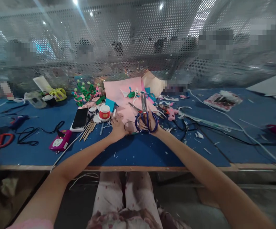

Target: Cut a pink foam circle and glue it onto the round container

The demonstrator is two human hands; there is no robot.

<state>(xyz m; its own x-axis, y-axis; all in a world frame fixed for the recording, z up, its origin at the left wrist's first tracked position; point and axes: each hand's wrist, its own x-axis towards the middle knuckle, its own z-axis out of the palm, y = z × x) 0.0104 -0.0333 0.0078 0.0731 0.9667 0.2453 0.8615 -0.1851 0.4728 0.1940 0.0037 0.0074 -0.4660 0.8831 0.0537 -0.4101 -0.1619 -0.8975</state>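
Nearest is the wooden edge of the blue tabletop, and just beyond it both hands work low over the surface. The right hand grips the scissors by their dark blue loops, fingers through them, the blades parted and pointing away over the pink paper. They look fairly weighty and rigid, with metal blades and smooth loops that should sit securely around the fingers; the loops are the place to hold them, well back from the edges and tips. The left hand rests to their left with its fingers partly bent at the paper; whether it pinches the small white piece by its fingertips, I cannot tell. A thin dark loop lies between the hands. The paper looks light and soft, likely to crease or slide under a careless push, so it is best taken flat near a margin. Left of the left hand lie slim wooden sticks, which would probably roll and snap if bent, with a red and white tub just beyond. Farther off, green and pink craft flowers look delicate, safest by their stems, and behind everything stands a perforated metal screen
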